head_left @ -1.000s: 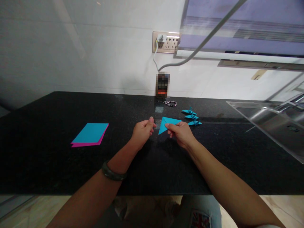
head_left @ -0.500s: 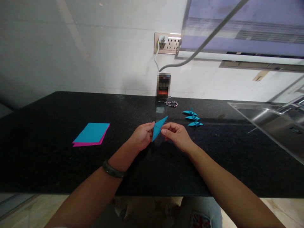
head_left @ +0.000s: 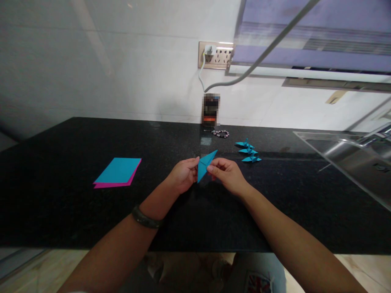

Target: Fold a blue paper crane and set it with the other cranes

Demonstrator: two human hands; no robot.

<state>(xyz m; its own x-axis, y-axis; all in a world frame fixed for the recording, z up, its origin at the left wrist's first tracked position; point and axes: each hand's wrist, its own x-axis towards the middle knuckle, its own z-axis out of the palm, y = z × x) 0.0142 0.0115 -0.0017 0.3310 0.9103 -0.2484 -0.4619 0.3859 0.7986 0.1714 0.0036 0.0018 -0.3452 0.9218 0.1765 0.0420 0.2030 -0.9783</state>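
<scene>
One folded blue paper [head_left: 205,166], pinched between my left grip [head_left: 183,175] and right grip [head_left: 228,172]; best creased with edges flush.

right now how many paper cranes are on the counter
3, in a row beyond the right hand, left of the sink: far crane, middle crane, near crane.

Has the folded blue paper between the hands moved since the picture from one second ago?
Yes. Judged against the wall socket, the folded blue paper has shifted to the left, toward the left hand.
</scene>
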